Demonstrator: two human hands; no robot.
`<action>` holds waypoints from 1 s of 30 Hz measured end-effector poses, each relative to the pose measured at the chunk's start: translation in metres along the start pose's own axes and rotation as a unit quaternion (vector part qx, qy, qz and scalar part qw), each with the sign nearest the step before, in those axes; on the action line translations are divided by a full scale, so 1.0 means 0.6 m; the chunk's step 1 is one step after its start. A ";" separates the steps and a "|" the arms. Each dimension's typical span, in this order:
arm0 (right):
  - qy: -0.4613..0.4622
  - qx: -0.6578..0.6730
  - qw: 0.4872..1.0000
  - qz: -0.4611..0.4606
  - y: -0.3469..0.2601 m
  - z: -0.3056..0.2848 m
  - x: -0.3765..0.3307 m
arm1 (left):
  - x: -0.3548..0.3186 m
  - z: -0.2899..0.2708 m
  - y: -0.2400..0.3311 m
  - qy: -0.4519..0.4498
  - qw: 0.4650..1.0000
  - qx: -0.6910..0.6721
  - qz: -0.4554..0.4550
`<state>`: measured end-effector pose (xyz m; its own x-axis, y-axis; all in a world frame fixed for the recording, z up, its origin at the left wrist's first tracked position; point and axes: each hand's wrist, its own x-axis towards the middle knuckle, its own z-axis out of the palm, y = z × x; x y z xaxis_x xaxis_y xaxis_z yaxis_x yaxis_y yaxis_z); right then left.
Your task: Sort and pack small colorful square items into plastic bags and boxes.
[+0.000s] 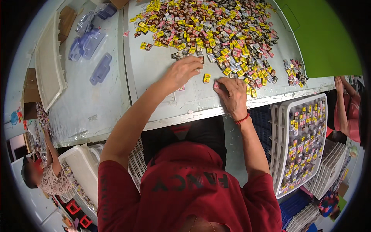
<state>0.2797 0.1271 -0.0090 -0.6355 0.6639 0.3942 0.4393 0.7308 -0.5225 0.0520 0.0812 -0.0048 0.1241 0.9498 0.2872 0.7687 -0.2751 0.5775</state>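
Note:
A large heap of small wrapped sweets (216, 31) in yellow, pink and brown covers the far part of the white table (162, 73). My left hand (182, 71) reaches to the heap's near edge, fingers curled over a brown piece (201, 60). My right hand (231, 92), with a red band at the wrist, rests flat on the table, fingertips on a pink piece (216, 85). One yellow piece (206, 78) lies between the two hands.
A white tray (276, 154) filled with sorted sweets sits low at my right, above stacked trays. Clear plastic moulds (89, 44) and a white tray (48, 62) lie on the left. A green board (320, 34) lies far right. Other people work at both sides.

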 end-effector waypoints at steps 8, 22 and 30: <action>0.008 -0.002 1.000 0.018 -0.007 0.010 0.008 | -0.013 0.011 0.020 -0.034 0.998 -0.061 0.000; -0.001 -0.009 1.000 -0.021 -0.011 0.009 0.011 | -0.023 0.035 0.020 -0.010 0.999 -0.016 0.036; 0.013 -0.020 0.999 -0.029 -0.010 0.010 0.017 | -0.017 0.007 0.014 0.018 1.000 -0.001 0.017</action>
<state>0.2668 0.1282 -0.0063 -0.6438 0.6241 0.4427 0.4280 0.7733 -0.4678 0.0600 0.0696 -0.0060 0.1278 0.9342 0.3331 0.7632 -0.3071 0.5685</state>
